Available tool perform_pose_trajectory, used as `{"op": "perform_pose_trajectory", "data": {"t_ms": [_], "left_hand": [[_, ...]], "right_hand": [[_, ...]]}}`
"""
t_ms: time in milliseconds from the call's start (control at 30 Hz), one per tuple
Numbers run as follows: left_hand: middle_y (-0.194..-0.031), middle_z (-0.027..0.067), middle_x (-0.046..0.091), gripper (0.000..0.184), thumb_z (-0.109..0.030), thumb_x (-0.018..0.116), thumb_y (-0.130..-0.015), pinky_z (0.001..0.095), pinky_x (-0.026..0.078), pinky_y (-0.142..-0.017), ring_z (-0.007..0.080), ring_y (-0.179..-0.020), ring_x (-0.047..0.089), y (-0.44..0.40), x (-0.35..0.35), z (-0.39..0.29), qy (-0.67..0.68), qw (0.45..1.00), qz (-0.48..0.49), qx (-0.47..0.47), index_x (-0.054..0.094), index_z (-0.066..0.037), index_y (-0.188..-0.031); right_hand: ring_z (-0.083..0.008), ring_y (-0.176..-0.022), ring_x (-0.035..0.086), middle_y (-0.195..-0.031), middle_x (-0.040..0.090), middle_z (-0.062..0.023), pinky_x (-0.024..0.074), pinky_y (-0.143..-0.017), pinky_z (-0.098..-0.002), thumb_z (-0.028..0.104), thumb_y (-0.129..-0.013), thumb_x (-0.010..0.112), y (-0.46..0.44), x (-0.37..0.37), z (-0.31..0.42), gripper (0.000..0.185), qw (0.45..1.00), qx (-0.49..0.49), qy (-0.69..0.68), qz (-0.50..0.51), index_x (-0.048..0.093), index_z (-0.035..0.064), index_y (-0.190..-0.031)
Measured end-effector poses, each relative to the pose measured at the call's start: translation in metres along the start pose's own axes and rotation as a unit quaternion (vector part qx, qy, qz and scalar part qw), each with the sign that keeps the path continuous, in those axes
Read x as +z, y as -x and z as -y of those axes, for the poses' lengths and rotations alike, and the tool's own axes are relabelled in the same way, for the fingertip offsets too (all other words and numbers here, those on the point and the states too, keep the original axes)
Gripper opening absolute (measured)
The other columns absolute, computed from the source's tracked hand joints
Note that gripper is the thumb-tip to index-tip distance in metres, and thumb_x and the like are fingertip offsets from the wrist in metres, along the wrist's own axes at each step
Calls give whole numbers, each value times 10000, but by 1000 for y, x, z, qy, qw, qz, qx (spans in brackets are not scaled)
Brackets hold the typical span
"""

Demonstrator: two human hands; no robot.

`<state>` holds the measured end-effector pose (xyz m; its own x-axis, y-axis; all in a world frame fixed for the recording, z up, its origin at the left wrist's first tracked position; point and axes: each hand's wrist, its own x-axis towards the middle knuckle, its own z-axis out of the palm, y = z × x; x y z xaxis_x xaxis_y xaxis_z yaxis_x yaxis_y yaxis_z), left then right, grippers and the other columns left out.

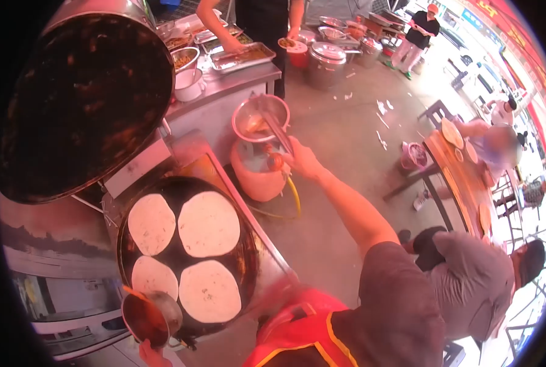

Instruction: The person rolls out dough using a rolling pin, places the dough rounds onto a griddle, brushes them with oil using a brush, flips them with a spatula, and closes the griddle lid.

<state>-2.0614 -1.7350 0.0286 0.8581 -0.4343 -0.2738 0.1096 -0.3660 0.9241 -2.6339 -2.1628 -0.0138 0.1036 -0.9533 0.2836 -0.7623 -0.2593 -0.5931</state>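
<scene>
My right hand [305, 160] is closed around metal tongs [276, 127], which reach into a metal bowl [240, 127] with a little yellowish food in it. The bowl stands on a rounded pale container [258, 180]. At the lower left, my left hand [152, 355] grips the edge of a small metal pot [174, 313] with reddish-brown contents; an orange handle [137, 294] sticks out of it. That pot overlaps the near side of a round black griddle [248, 235]. Several flatbreads lie on the griddle, among them a large pale flatbread [209, 224].
A big dark griddle lid [89, 110] is raised at the upper left. Behind, a co-worker [258, 27] reaches over a food tray [242, 59] on a steel counter [224, 85]. A yellow hose [297, 199] crosses the floor. People sit by a wooden table [459, 177] at right.
</scene>
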Motion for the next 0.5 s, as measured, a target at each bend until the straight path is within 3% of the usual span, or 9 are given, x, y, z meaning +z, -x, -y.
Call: {"op": "perform_pose_trajectory", "data": {"t_ms": [33, 67, 100, 200, 233, 267, 300, 433, 500], "left_hand": [[-1133, 149, 593, 374, -211, 612, -834, 384, 544, -795, 278, -989, 612, -29, -24, 26, 25, 999, 25, 3, 583, 9, -1135], [-1135, 156, 597, 394, -210, 611, -828, 398, 547, -786, 287, -1013, 610, -62, -45, 53, 50, 996, 70, 2, 586, 13, -1152], [-1115, 151, 603, 417, -223, 618, -827, 367, 534, -779, 279, -998, 609, -45, -30, 36, 44, 998, 48, 16, 586, 13, -1168], [-1053, 96, 606, 379, -197, 662, -840, 299, 507, -744, 186, -904, 598, -24, -25, 14, 44, 997, 41, 41, 590, 18, -1144], [-1041, 89, 604, 359, -175, 671, -836, 298, 512, -739, 174, -921, 591, -10, -17, -6, 29, 998, 31, 52, 588, 12, -1130], [-1034, 77, 606, 314, -160, 649, -851, 314, 525, -758, 176, -927, 597, -40, -35, 14, 45, 994, 95, 9, 590, 9, -1110], [-1017, 63, 618, 273, -146, 637, -857, 337, 533, -785, 174, -914, 608, -47, -39, 18, 57, 996, 71, -16, 601, 4, -1082], [-984, 50, 627, 210, -129, 568, -891, 341, 527, -812, 157, -897, 613, -37, -53, -7, 29, 990, 139, 13, 610, 3, -1049], [-965, 45, 626, 192, -123, 547, -899, 333, 524, -813, 150, -880, 610, -36, -59, -11, 17, 990, 139, 6, 615, 3, -1026]], "right_hand": [[-340, -852, 660, -932, 650, -203, 523, -738, -446, 248, -892, 592, 25, 0, 7, 508, 996, -68, -57, -11, 434, 38, -1327], [-289, -801, 645, -904, 640, -158, 514, -697, -409, 263, -902, 592, 54, -2, 33, 504, 988, -52, -143, 34, 454, 48, -1336], [-237, -751, 631, -875, 630, -113, 504, -657, -372, 278, -912, 592, 85, -4, 60, 500, 971, -29, -226, 77, 475, 57, -1344], [-73, -530, 515, -716, 538, -14, 373, -442, -214, 295, -965, 514, 172, -32, 157, 391, 843, 234, -393, 282, 531, 58, -1276], [-73, -535, 494, -732, 537, -8, 373, -442, -228, 292, -956, 519, 199, -24, 175, 410, 823, 247, -407, 310, 527, 63, -1296], [-74, -539, 473, -748, 536, -3, 374, -442, -243, 289, -947, 524, 224, -17, 193, 430, 805, 259, -417, 333, 524, 68, -1317], [-77, -530, 471, -738, 535, -5, 374, -441, -243, 293, -946, 523, 248, -2, 206, 420, 802, 308, -384, 340, 538, 59, -1294], [-87, -548, 491, -735, 543, -18, 380, -457, -245, 313, -937, 527, 304, 31, 242, 389, 766, 436, -337, 331, 584, 37, -1205], [-103, -484, 487, -705, 542, -21, 351, -398, -242, 324, -945, 515, 318, 32, 255, 288, 765, 458, -333, 307, 586, 64, -1046]]}}
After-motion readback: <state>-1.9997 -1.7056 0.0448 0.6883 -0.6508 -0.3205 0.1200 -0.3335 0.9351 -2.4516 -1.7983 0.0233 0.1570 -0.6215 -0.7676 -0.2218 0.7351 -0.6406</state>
